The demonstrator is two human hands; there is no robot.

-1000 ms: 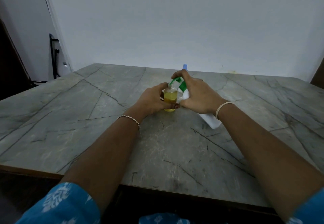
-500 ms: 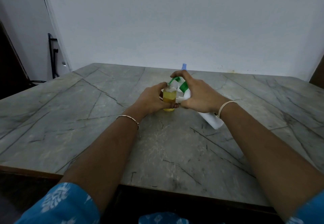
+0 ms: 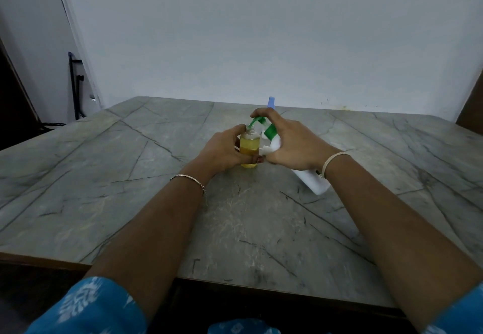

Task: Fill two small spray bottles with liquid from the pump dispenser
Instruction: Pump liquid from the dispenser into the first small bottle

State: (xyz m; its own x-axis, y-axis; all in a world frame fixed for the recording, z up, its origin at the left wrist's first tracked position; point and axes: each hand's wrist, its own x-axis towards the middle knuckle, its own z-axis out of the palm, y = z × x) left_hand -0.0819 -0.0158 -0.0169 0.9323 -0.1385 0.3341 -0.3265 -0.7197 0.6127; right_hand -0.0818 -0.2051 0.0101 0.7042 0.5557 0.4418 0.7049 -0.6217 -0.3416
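— What is the left hand point(image 3: 222, 150) doing?
— Its fingers are curling round the small spray bottle point(image 3: 249, 148), which is sitting mid-table point(image 3: 130, 177) and holding yellow liquid.
— And the right hand point(image 3: 290, 145)?
— It's gripping the tilted pump dispenser point(image 3: 311, 179) at the bottle's 3 o'clock, with a finger lying on the green nozzle point(image 3: 254, 122).

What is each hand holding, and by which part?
The left hand grips the small spray bottle round its body; the right hand holds the tilted pump dispenser near its neck, a finger over the green pump head.
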